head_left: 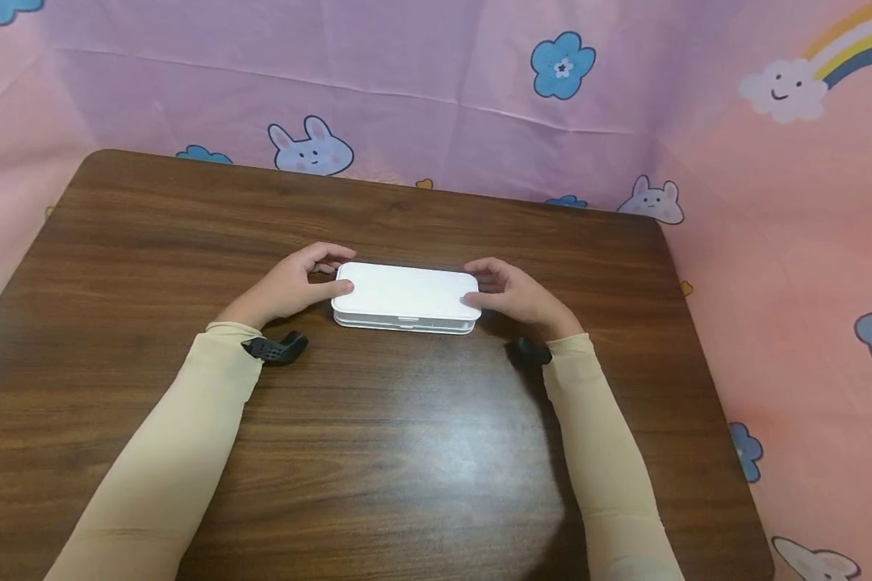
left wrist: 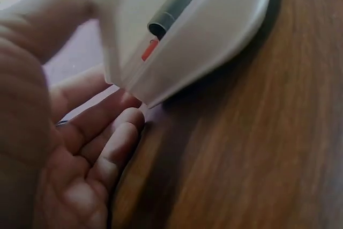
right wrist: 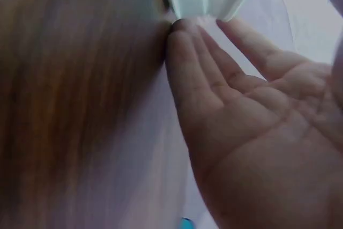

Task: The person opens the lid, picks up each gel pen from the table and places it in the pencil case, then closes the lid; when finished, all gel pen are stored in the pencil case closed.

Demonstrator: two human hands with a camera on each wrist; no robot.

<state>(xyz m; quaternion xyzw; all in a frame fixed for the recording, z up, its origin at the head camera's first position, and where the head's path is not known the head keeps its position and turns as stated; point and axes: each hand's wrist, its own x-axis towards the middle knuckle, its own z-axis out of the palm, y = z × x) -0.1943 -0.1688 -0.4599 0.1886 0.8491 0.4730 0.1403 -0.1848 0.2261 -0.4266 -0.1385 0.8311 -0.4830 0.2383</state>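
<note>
A white pencil case (head_left: 407, 292) lies on the brown table, its lid slightly raised along the front. Through the gap in the left wrist view, a dark cylindrical pen-like thing (left wrist: 174, 10) and a small red item (left wrist: 149, 50) show inside. My left hand (head_left: 287, 282) holds the case's left end, thumb on the lid and fingers at the back edge. At the other end my right hand (head_left: 516, 297) grips likewise, with its thumb on the lid. The right wrist view has the right fingers (right wrist: 201, 65) touching the case's back corner, partly blurred.
The wooden table (head_left: 378, 452) has a rounded far left corner. Behind it and to the right hangs a pink and purple cloth (head_left: 421, 73) printed with rabbits and flowers. Both wrists carry black straps (head_left: 276, 349).
</note>
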